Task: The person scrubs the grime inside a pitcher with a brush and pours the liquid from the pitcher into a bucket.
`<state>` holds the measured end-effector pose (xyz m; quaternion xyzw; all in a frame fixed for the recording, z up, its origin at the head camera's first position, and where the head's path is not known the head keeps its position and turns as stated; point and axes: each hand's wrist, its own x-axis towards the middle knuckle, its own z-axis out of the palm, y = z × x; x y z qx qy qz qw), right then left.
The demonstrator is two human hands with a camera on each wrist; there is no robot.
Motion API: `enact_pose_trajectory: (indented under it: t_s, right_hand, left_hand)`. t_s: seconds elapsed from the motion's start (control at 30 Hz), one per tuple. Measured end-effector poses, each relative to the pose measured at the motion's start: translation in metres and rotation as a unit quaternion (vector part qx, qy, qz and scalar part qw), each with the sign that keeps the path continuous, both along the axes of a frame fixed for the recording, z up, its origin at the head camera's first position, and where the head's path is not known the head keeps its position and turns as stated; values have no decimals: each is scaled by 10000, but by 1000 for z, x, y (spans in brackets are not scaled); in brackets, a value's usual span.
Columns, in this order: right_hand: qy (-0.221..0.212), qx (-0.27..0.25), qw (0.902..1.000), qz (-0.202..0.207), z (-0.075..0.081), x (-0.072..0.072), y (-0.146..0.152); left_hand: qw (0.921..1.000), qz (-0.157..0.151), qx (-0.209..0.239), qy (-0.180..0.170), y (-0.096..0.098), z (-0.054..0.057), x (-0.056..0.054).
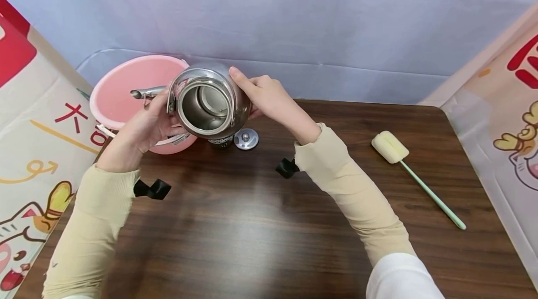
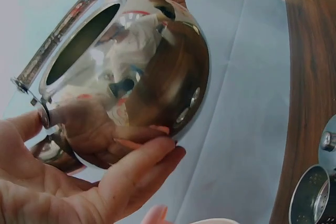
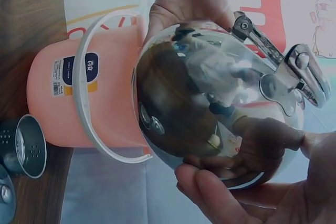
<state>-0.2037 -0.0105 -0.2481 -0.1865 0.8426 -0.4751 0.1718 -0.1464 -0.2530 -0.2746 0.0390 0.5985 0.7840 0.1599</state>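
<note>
A shiny steel kettle (image 1: 206,107) is held up off the table, its lidless round mouth tilted toward the head camera and its spout (image 1: 147,92) pointing left above a pink bucket. My left hand (image 1: 147,126) grips the kettle on the spout side, with fingers under the belly in the left wrist view. On the opposite side my right hand (image 1: 271,96) holds the body, thumb up near the shoulder and fingers curled beneath. The metal bail handle (image 2: 65,32) lies folded against the mouth's rim. Below the kettle, a steel lid (image 1: 246,139) and a perforated strainer cup (image 3: 23,145) stand on the table.
The pink bucket (image 3: 47,103) with a white handle (image 3: 84,87) stands at the table's back left. A sponge brush (image 1: 391,147) with a long green handle lies on the right of the dark wooden table (image 1: 252,224). Cloth-covered walls rise behind and at both sides.
</note>
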Motion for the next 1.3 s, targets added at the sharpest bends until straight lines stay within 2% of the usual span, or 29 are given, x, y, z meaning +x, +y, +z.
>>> enact_pose_trajectory:
  t_s: [0.17, 0.3, 0.4, 0.53, 0.67, 0.9, 1.0, 1.3]
  right_hand:
    - [119, 362, 9993, -58, 0, 1, 10]
    - [205, 742, 9970, -104, 0, 4, 19]
    - [227, 838, 9961, -163, -1, 6, 26]
    - [333, 830, 9958, -210, -6, 7, 34]
    - [702, 921, 9930, -221, -11, 8, 43]
    - [1499, 889, 9845, -186, -18, 13, 56]
    - [1831, 869, 9789, -245, -20, 15, 60]
    - [2168, 311, 9750, -372, -29, 21, 70]
  left_hand:
    - [9998, -75, 49, -199, 7, -5, -1]
    - [9987, -209, 112, -462, 16, -11, -3]
    - [9975, -343, 120, -613, 22, -16, -5]
    - [9973, -407, -147, -596, 31, -21, -7]
    - [9970, -397, -343, -565, 39, -23, -9]
    - [9956, -297, -449, -766, 49, -28, -11]
    - [9950, -345, -509, -781, 51, -29, -12]
    - [9945, -352, -409, -898, 57, -31, -14]
